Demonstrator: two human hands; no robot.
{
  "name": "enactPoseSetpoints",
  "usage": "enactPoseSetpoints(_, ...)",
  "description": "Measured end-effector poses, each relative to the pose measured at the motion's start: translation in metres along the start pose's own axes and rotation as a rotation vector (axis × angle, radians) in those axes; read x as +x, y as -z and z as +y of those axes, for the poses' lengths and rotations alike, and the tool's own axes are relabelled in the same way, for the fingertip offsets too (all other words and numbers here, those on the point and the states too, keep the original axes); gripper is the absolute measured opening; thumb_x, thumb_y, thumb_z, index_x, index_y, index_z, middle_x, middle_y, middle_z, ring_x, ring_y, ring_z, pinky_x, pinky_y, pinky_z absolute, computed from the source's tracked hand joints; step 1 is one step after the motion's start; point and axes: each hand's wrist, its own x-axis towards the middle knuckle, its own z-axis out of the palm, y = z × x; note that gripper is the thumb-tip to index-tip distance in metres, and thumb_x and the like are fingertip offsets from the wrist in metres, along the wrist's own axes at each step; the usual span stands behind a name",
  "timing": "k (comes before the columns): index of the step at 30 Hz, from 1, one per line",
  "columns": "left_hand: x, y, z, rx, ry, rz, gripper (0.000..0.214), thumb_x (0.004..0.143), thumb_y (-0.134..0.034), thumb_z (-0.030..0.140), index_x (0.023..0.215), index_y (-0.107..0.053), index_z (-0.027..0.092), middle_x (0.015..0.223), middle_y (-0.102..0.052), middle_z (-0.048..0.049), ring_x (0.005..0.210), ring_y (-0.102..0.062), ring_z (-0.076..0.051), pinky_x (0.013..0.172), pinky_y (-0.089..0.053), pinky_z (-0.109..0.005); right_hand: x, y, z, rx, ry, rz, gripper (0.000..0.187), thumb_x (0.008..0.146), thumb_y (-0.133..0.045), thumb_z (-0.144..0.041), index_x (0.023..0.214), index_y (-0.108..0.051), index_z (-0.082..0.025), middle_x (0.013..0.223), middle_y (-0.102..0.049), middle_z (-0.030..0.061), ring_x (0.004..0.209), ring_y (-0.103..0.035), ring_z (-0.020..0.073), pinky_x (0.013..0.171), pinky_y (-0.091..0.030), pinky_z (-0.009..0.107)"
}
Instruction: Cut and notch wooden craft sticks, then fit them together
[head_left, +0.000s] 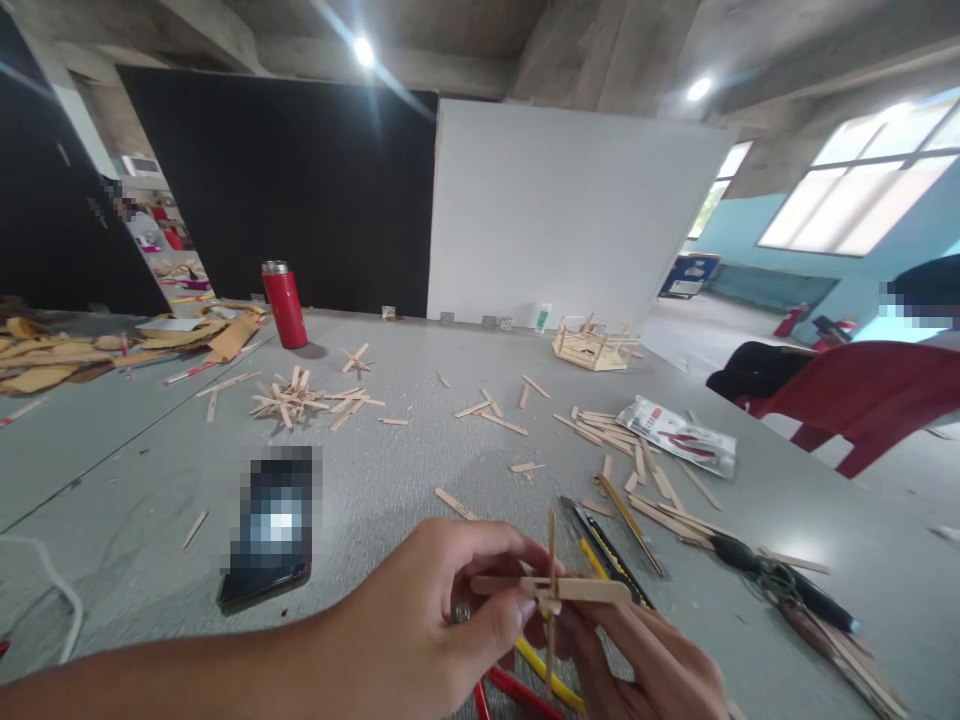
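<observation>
My left hand (469, 610) comes in from the lower left, its thumb and fingers closed on a small cross of wooden craft sticks (592, 590). One stick lies roughly level and another runs up and down through the joint. From the right, my right hand (645, 640) has its fingers closed at the same joint, below the level stick. Its fingertips are partly hidden behind the sticks. Under the hands are red and yellow tool handles (540, 665), mostly covered. Just beyond my right hand lies a utility knife (607, 545) beside a thin brass-coloured rod (630, 520).
A phone (274, 530) lies left. A red bottle (285, 305) stands near the black panel. Loose craft sticks (292, 400) are scattered across the table; a stick frame (598, 345) stands at the back right. Right are a white packet (679, 435) and black-handled tool (817, 590).
</observation>
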Motion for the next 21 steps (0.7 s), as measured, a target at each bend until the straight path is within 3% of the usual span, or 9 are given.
enactPoseSetpoints(5,0.0,0.0045,-0.0025,0.033,-0.009,-0.033,0.032,0.103,-0.054,0.036,0.128,-0.067,0.02,0.108,-0.071,-0.0082,0.101,-0.066,-0.019,0.089,-0.051,-0.03,0.0005,-0.0013,0.0007,0.005,0.003,0.02,0.012,0.093,-0.061,-0.011,0.092,-0.067,-0.022,0.063,-0.067,-0.0022,0.049,-0.062,0.0102,0.051,-0.049,0.017)
enactPoseSetpoints(10,-0.0023,0.0051,-0.002,0.061,0.027,-0.04,0.039,0.088,-0.077,0.033,0.123,-0.065,0.022,0.099,-0.066,-0.0021,0.088,-0.058,-0.016,0.077,-0.047,-0.026,0.0023,-0.0007,-0.0007,0.034,0.032,0.026,0.012,0.092,-0.062,-0.011,0.091,-0.066,-0.022,0.074,-0.073,0.0005,0.053,-0.065,0.0109,0.054,-0.051,0.018)
enactPoseSetpoints(16,-0.0012,0.0019,-0.0027,0.074,-0.036,-0.01,0.015,0.091,-0.069,0.025,0.103,-0.066,0.016,0.085,-0.061,0.0005,0.078,-0.052,-0.013,0.072,-0.041,-0.024,0.002,-0.0022,-0.0073,0.063,0.041,0.022,0.012,0.093,-0.061,-0.013,0.089,-0.067,-0.022,0.068,-0.071,-0.0005,0.052,-0.066,0.0109,0.054,-0.052,0.016)
enactPoseSetpoints(21,0.0025,0.0004,-0.0073,-0.053,-0.01,-0.01,0.024,0.086,-0.077,0.031,0.098,-0.063,0.016,0.084,-0.06,0.0007,0.073,-0.052,-0.011,0.069,-0.04,-0.024,0.0014,-0.0018,-0.0086,0.075,0.023,0.026,0.013,0.093,-0.061,-0.013,0.093,-0.071,-0.022,0.066,-0.07,-0.0013,0.048,-0.063,0.0103,0.052,-0.052,0.016)
